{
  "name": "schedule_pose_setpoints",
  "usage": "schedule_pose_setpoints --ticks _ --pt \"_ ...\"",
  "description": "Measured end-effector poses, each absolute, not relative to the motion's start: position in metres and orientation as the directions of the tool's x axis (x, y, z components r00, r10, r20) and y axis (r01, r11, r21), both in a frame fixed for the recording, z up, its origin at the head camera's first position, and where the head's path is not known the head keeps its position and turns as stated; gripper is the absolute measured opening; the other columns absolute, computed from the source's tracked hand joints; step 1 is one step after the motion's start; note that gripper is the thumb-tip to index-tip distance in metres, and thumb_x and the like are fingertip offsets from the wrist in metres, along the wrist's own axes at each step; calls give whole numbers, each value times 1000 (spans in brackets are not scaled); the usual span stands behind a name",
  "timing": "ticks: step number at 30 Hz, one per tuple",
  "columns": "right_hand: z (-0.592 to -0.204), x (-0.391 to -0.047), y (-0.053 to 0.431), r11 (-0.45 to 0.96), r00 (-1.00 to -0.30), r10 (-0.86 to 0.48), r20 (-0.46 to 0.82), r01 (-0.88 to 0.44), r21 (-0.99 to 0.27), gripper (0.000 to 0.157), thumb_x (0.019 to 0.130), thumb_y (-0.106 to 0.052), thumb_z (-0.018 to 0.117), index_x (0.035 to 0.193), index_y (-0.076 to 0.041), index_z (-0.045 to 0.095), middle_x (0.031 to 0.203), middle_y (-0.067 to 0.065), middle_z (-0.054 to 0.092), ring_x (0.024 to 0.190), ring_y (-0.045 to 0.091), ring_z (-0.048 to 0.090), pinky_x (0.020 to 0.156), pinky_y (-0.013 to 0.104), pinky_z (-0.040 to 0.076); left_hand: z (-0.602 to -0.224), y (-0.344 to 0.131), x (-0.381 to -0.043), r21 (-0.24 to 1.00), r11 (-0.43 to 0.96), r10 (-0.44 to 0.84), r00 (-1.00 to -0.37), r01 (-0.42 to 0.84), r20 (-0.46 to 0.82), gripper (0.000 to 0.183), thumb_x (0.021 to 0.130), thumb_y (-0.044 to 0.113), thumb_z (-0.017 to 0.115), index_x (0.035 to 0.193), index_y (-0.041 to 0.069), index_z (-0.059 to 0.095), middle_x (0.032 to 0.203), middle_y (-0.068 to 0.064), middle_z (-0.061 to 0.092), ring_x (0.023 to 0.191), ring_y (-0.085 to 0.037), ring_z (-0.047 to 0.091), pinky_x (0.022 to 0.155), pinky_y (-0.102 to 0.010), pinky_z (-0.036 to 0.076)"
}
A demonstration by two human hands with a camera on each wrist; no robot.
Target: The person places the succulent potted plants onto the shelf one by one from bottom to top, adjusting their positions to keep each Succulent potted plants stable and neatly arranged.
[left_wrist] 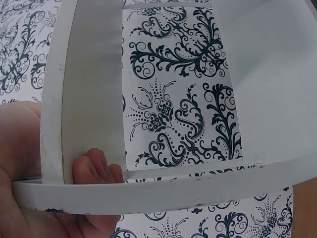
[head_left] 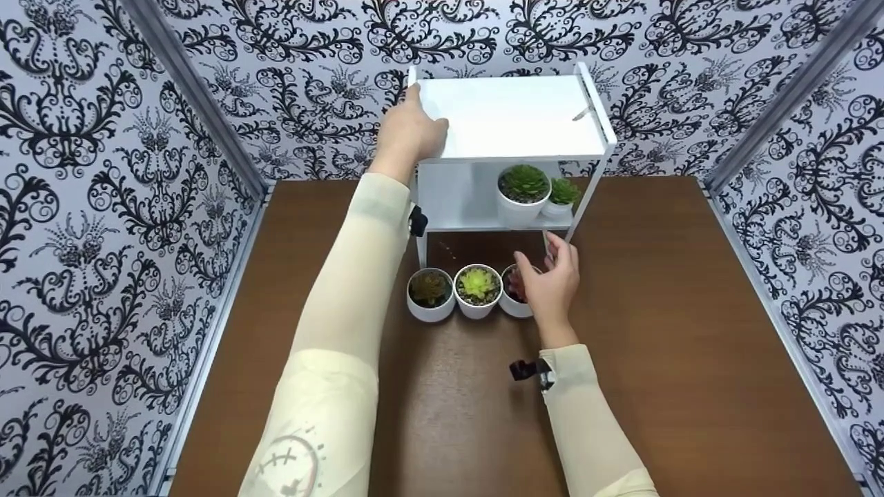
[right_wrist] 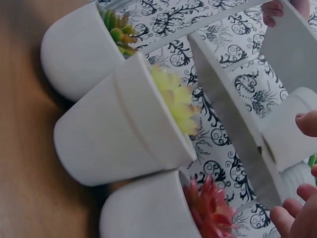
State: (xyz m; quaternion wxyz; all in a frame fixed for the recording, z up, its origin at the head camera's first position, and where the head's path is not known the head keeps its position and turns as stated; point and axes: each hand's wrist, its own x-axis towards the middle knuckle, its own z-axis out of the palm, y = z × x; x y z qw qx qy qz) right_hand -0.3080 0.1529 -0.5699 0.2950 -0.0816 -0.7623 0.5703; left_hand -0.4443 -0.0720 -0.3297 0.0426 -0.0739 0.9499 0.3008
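Observation:
A two-tier white shelf stand [head_left: 511,117] is gripped at its upper left corner by my left hand [head_left: 409,132]. In the left wrist view, the fingers [left_wrist: 96,168] curl round the frame's edge. My right hand [head_left: 552,283], with thumb and fingers spread and nothing between them, hovers in front of the lower tier. It partly covers the white pot with a red succulent [right_wrist: 213,206]. On the lower tier's right side stand a larger potted green succulent [head_left: 523,193] and a smaller potted green succulent [head_left: 563,197] behind it.
In front of the stand, the pot with a yellow-green succulent [head_left: 478,290] sits between the red one and a pot with a darker, brownish-green succulent [head_left: 430,293]. Everything stands on a brown table [head_left: 663,331]. Patterned wall panels [head_left: 304,90] enclose the back and sides.

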Motion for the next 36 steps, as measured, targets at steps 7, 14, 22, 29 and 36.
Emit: schedule_pose_setpoints --ticks 7,14,22,29,36 --pt "-582 -303 157 345 -811 459 362 -212 -914 64 81 -14 93 137 0 65 129 26 61 126 39 61 110 52 55 -330 -71 -444 559 813 -114 -986 -162 -121 89 105 44 59 173 26 5 171 -10 40 154 -27 46 129 -42 37" --pt "-591 -297 160 365 -810 452 374 -215 -906 71 80 -17 94 142 -1 63 132 23 63 130 41 61 112 55 53 -329 -73 -444 560 811 -117 -984 -172 -133 90 105 45 59 173 27 3 171 -10 41 153 -27 47 128 -41 38" --pt "-601 -296 162 375 -810 447 379 -215 -902 74 79 -17 95 143 0 62 132 21 63 130 42 60 112 55 53 -328 -73 -444 570 804 -109 -985 -167 -135 89 106 43 58 173 27 4 171 -10 41 153 -27 47 128 -41 38" --pt "-610 -295 161 443 -815 418 402 -204 -873 79 76 -22 97 144 -1 61 132 20 64 124 35 61 107 52 52 -330 -73 -443 566 807 -117 -985 -168 -125 89 105 43 59 173 27 4 172 -10 40 154 -27 45 129 -41 37" --pt "-617 -295 163 479 -808 402 431 -215 -851 82 73 -22 98 144 -1 61 130 21 64 122 40 61 106 49 50 -329 -72 -444 554 816 -114 -986 -162 -120 88 106 45 58 173 26 5 173 -10 37 157 -27 41 132 -42 33"
